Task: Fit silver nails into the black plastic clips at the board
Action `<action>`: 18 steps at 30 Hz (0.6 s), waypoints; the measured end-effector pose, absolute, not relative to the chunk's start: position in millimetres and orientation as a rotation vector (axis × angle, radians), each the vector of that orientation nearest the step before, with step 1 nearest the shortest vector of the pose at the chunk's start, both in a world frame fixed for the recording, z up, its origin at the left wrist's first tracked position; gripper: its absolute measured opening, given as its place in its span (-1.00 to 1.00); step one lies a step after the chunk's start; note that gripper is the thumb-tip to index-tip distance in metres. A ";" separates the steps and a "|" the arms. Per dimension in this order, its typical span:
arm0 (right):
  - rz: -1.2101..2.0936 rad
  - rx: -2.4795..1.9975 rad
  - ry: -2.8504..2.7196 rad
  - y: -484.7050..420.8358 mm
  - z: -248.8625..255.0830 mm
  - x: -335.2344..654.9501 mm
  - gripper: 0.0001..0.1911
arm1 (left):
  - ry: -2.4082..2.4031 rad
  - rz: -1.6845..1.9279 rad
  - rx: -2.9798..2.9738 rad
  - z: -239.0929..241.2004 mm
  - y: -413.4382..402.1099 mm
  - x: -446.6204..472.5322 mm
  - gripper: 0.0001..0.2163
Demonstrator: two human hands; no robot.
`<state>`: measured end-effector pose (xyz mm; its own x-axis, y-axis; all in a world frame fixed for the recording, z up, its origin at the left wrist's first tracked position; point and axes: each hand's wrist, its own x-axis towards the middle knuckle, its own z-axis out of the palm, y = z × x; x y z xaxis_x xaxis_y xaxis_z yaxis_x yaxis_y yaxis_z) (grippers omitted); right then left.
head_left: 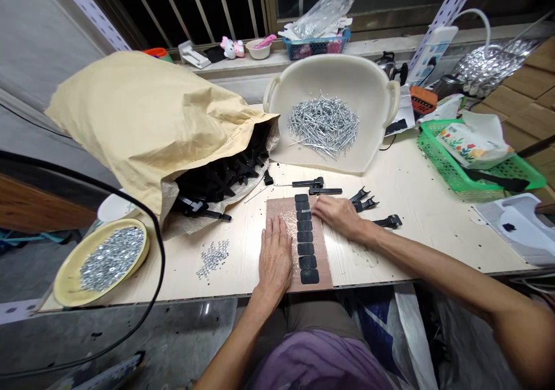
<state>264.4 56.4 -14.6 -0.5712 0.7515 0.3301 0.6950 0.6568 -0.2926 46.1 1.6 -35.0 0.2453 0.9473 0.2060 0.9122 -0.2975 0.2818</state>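
- Purple fabric (321, 361) over my lap sits closest, just under the worktop (411, 234) edge.
- Left hand (274, 257) lies palm down on the wooden board (323, 262), fingers straight and pressed together.
- Right hand (340, 215) rests at the board's upper right, fingers curled onto the top of the column of black pads (306, 239); whether they pinch anything, I cannot tell.
- Black plastic clips (366, 202) lie just beside my right hand.
- Further back, a paper sack (143, 124) spills black parts, and a cream tub (329, 60) holds nails (324, 125).
- At far left, a yellow dish (65, 286) holds small silvery pieces.
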 end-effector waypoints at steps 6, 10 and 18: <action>0.415 -0.845 -2.581 38.1 -21.3 261.0 -0.65 | 1.796 0.510 2.371 -33.1 0.2 47.6 -0.55; 0.252 -1.134 -2.413 56.0 -13.2 264.6 -0.68 | 1.799 0.496 2.367 -31.1 0.5 48.2 -0.55; 0.446 -1.215 -2.429 21.1 -3.9 273.7 -0.75 | 1.858 0.453 2.370 -32.5 1.3 50.5 -0.55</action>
<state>273.7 21.1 -3.9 -0.5499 0.8116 0.1973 0.6887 0.5742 -0.4426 50.5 1.3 -32.5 0.2128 0.9618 0.1721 0.9332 -0.2522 0.2559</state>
